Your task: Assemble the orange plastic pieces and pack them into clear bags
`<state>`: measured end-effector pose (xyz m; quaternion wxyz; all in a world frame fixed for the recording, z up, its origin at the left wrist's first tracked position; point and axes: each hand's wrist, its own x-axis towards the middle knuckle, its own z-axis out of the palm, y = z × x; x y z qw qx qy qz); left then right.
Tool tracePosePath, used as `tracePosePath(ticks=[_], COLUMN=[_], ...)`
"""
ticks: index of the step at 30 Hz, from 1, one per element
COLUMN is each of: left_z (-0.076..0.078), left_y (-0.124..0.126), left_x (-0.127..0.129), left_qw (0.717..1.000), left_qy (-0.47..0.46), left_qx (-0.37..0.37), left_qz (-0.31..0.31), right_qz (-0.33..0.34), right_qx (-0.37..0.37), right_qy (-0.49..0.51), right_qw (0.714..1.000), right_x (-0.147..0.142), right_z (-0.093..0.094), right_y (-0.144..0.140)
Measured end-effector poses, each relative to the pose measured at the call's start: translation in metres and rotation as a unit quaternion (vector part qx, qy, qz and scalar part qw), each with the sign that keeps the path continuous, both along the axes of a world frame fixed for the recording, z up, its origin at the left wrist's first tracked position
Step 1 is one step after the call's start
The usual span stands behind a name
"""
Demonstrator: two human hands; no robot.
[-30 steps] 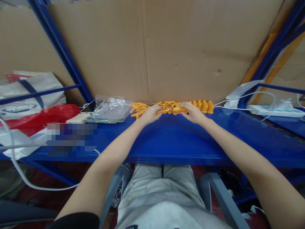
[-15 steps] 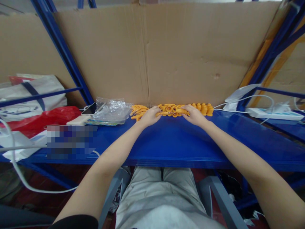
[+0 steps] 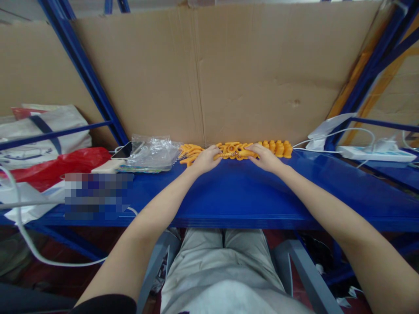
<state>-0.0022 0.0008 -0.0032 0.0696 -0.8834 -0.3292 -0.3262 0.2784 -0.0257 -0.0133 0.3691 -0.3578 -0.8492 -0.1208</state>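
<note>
A row of small yellow-orange plastic pieces (image 3: 233, 148) lies along the back of the blue table, against the cardboard. My left hand (image 3: 206, 159) is closed on a thin yellow-orange piece (image 3: 225, 155) that sticks out to the right of its fingertips. Opposite it, my right hand (image 3: 266, 158) pinches a rounded yellow-orange piece (image 3: 246, 154) between thumb and fingers. A short bead chain seems to run between the two. Left of my left hand lie forked yellow-orange pieces (image 3: 190, 150) with chains. Knobbly yellow-orange figures (image 3: 284, 149) stand lined up behind and right of my right hand.
Clear plastic bags (image 3: 152, 152) lie at the left, near a red bag (image 3: 88, 162) and a white cloth bag (image 3: 70, 126). A power strip (image 3: 376, 153) with white cables sits at the right. A cardboard sheet (image 3: 255, 74) walls off the back between blue posts (image 3: 88, 74).
Both hands stay in nearly the same place. My right hand's fingers have shifted slightly left on the piece, and the camera view has moved a little.
</note>
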Motion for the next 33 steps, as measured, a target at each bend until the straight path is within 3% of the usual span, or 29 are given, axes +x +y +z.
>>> tracePosePath(ticks=[10,23,30,33], left_z=[0.001,-0.005,-0.007,-0.007], left_y=[-0.006,0.005,0.013,0.014], left_x=[0.004,0.004,-0.003,-0.005], left_qw=[0.998,0.995,0.997,0.998], left_qy=[-0.014,-0.022,-0.031,-0.029], left_qx=[0.026,0.07,0.066,0.058], left_qz=[-0.059,-0.061,-0.018,-0.008], right_qz=[0.035,0.039,-0.029,-0.049], right_qx=[-0.004,-0.035,-0.093,-0.108], right_qy=[0.004,0.016,-0.023,-0.024], right_qw=[0.999,0.999,0.995,0.993], right_x=[-0.01,-0.021,-0.04,-0.049], right_z=[-0.003,-0.003,0.018,0.018], right_y=[-0.002,0.001,0.015,0.016])
